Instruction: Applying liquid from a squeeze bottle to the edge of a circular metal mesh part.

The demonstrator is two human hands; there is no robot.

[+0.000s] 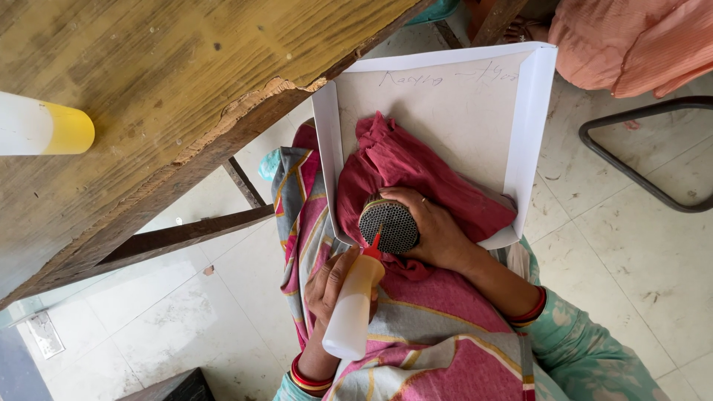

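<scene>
Pale floor tiles (639, 252) are showing below everything, and a worn wooden table (148, 89) is filling the upper left, its chipped edge running diagonally down toward the tray. A shallow white tray (531, 111) is lying on the person's lap, its folded walls closing the top and both sides while the near side is standing open toward the body. A red cloth (401, 163) is bunched inside the tray, spilling over that open side. Right of the tray, bare floor is giving free room out to a dark metal frame (639, 178); above the tray, orange cloth (631, 37) of another person is hanging close to its far corner. Left of the tray, the table edge and a brace beneath it are crowding the space. A yellow-capped white tube (44, 128) is lying on the table, well apart from the tray.

The right hand (438, 230) is reaching in over the tray's open side, wrist bent, fingers wrapped tight around a round mesh disc (390, 223) held at the tray's near left corner, face up. The left hand (330, 286) is coming up from just below the tray, gripping a pale squeeze bottle (353, 304) tilted upward, its red nozzle (376, 243) touching the disc's lower rim.
</scene>
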